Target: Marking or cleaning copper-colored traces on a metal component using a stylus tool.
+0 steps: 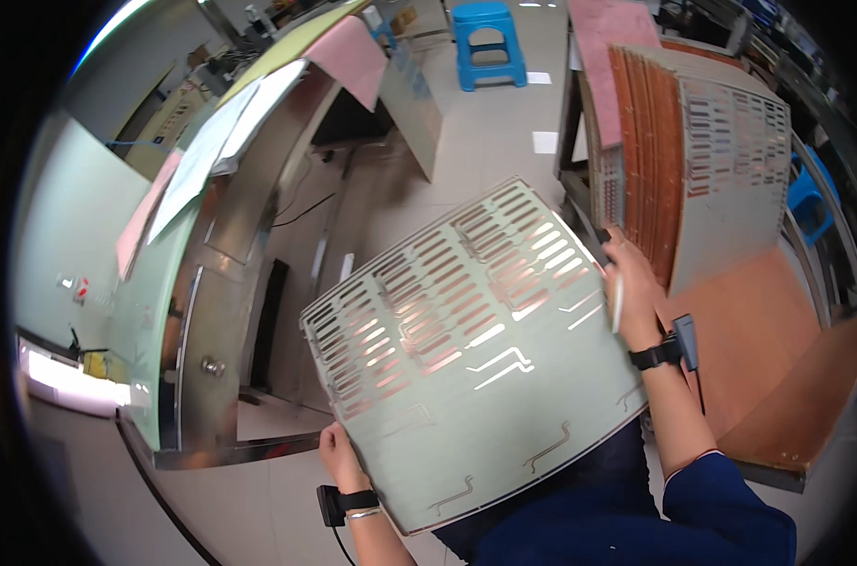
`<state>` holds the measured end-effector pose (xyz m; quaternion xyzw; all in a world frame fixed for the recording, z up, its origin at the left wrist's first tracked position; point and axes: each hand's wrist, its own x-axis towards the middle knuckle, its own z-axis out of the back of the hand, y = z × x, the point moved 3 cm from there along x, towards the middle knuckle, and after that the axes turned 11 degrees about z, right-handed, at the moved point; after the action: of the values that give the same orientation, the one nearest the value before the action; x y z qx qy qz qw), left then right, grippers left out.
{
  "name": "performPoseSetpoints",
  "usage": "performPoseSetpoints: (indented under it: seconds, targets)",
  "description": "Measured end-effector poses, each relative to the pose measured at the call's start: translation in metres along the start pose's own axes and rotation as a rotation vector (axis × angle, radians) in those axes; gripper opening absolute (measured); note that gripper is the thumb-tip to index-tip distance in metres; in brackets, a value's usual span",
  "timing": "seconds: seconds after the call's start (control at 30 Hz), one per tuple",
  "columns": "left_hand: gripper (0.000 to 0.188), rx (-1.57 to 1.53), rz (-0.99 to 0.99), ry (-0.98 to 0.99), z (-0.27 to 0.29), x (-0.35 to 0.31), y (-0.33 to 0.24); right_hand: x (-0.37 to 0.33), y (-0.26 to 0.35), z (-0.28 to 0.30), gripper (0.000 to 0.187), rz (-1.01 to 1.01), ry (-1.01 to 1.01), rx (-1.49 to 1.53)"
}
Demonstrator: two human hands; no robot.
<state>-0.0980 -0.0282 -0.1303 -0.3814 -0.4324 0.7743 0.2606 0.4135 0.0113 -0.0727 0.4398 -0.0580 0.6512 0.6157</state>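
Observation:
A large pale green circuit board panel (570, 377) with rows of shiny copper slots and bent tracks is tilted in front of my body. My left hand (341, 453) is closed on its lower left edge, fingers partly hidden. At the upper right edge, my right hand (633, 288) is closed on the panel. A slim white, pen-like thing (619, 304) shows along the right hand's fingers; its exact kind I cannot make out. Just to the right, a similar patterned panel (730, 226) leans against a stack of brown boards (647, 151).
The stack stands on a brown wooden base (754, 330) inside a metal-framed rack (820, 274). On the left is a metal-framed workbench (202, 349) with papers and pink sheets on top. A blue stool (488, 47) stands on the tiled floor ahead.

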Motion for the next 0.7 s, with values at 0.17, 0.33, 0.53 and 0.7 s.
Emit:
performPoseSetpoints:
  seconds: [0.17, 0.33, 0.53, 0.7]
  targets:
    - [0.02, 0.168, -0.086, -0.119, 0.005, 0.004, -0.006, -0.018, 0.011, -0.039, 0.036, 0.022, 0.276, -0.128]
    - [0.024, 0.336, -0.294, -0.306, 0.007, -0.017, -0.023, -0.016, 0.007, -0.038, 0.036, 0.038, 0.275, -0.079]
    - [0.028, -0.143, -0.242, -0.328, 0.018, -0.074, -0.052, 0.006, 0.01, -0.016, 0.035, -0.109, 0.106, 0.185]
    - [0.024, -0.275, -0.193, -0.197, 0.028, -0.099, -0.049, 0.019, -0.029, -0.001, 0.031, -0.269, 0.155, 0.574]
